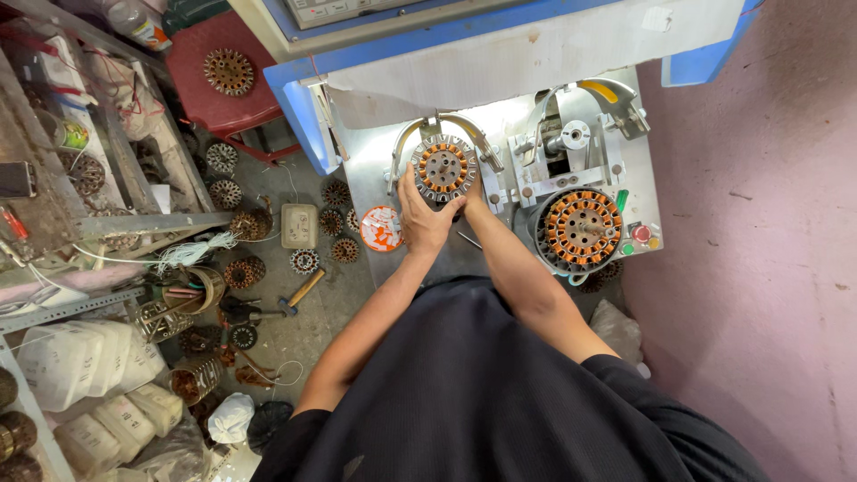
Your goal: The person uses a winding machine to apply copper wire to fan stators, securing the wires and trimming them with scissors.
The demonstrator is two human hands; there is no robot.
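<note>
A: What is seen at the left?

B: Loose stators (243, 271) and a hammer (300, 291) are scattered on the floor, just beside the machine table (375, 178).

A: And the hands?

B: The wound stator (444, 169) is gripped at its lower left rim by the left hand (421, 217), fingers curled. The right hand (470, 203) is mostly hidden behind it; its grip cannot be told.

A: What crowds it?

B: Curved metal arms (471, 132) close around the top. A second wound stator (581, 228) sits near the table's right edge; the pink wall (768, 223) lies beyond.
</note>
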